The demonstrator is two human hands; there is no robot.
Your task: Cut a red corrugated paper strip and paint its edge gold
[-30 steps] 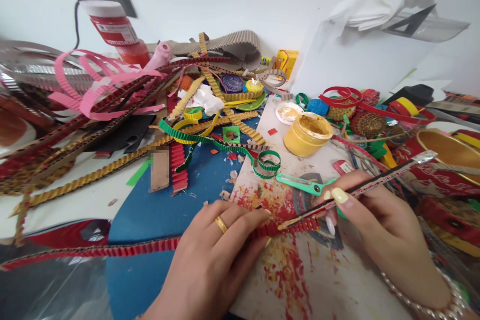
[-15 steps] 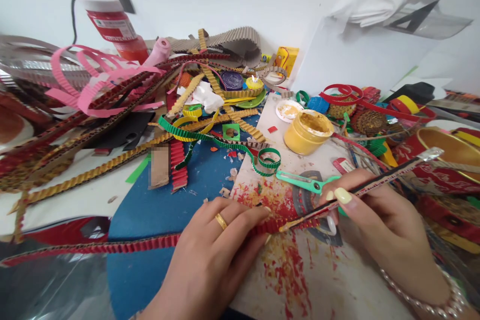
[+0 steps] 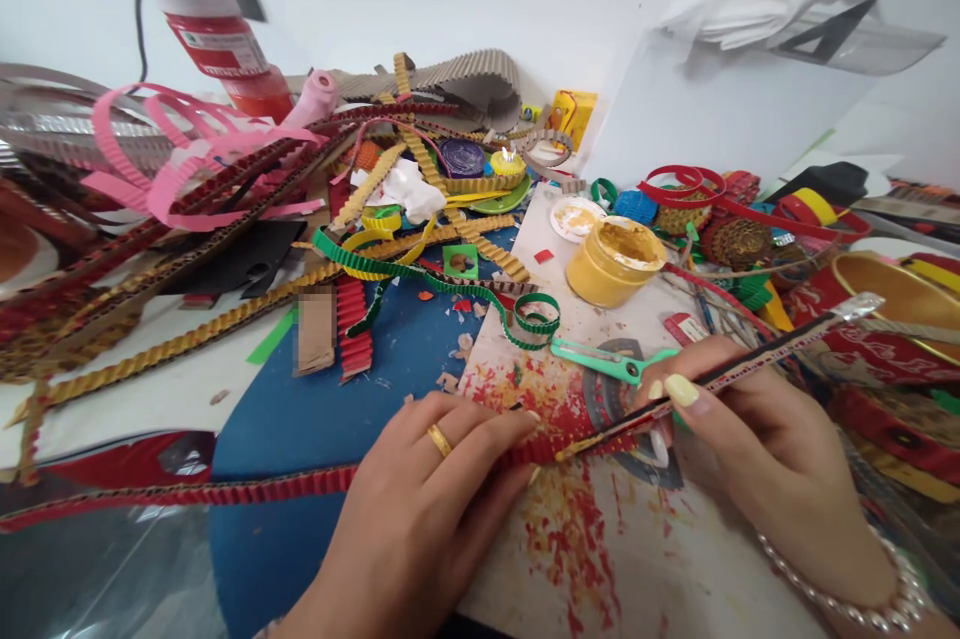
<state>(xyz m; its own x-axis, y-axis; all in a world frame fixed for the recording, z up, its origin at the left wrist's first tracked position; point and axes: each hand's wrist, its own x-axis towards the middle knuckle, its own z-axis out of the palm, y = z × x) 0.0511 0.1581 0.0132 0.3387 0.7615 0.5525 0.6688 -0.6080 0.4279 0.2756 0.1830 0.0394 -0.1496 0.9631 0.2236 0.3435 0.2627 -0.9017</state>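
Observation:
A narrow red corrugated cardboard strip [image 3: 285, 485] runs from the far left under my left hand [image 3: 442, 489] to the paint-stained white board [image 3: 577, 539]. The thumb and fingers of that hand pinch the strip near its right end and press it down. My right hand [image 3: 757, 439] is closed around a slim dark pencil [image 3: 772, 359] with a silver end. Gold-yellow paint coats the pencil's lower tip, which touches the strip just right of my left fingertips. Behind my right fingers lie green-handled scissors [image 3: 615, 359], partly hidden. An open jar of gold paint [image 3: 615, 261] stands farther back.
A paint-smeared lid [image 3: 576, 217] lies beside the jar. Coiled green strip [image 3: 535, 319] and scraps lie on the blue surface [image 3: 277, 439]. Pink strips [image 3: 172, 169] and a red paint bottle [image 3: 217, 39] crowd the left; a red tin [image 3: 847, 304] stands right.
The pencil tip has shifted very slightly left along the red strip. Both hands keep their holds, and the whole view has moved a little.

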